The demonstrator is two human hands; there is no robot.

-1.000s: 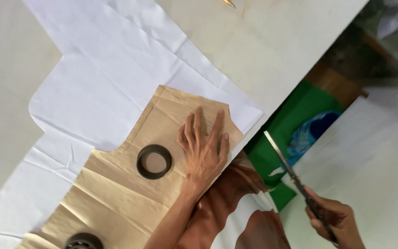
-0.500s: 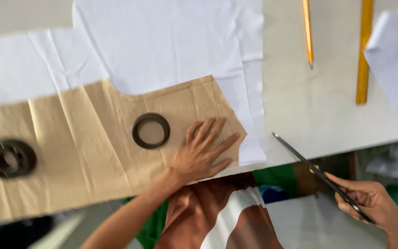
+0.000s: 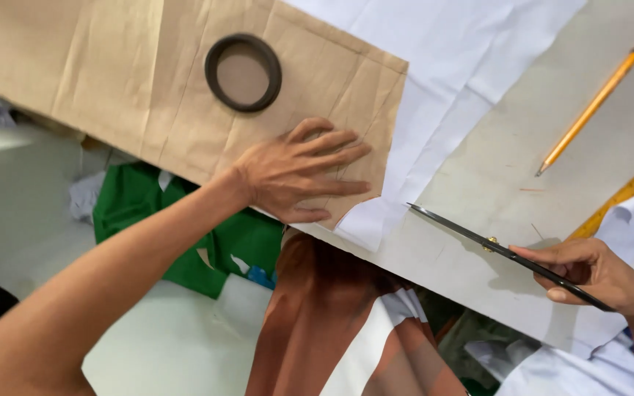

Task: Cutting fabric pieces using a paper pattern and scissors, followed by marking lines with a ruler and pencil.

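Two hands are at work over one table. Nearest, the right hand is curled shut around the handles of one pair of scissors; the thumb lies along the top and the closed blades run from the fingers out to a tip that stops just beside the corner of the white cloth. The wrist rests at the table's near edge.

Across from that tip, the left hand lies flat, palm down, fingers spread and straight, pressing on one sheet of brown paper. The forearm comes in long from the near left. The fingertips sit close to the paper's corner, which overlaps the cloth beneath it.

Just beyond the knuckles, one dark ring lies on the paper, not touching the hand.

Farther out past the scissor hand, one yellow pencil with a red end lies slanted on bare table, and one yellow ruler runs off the right edge.
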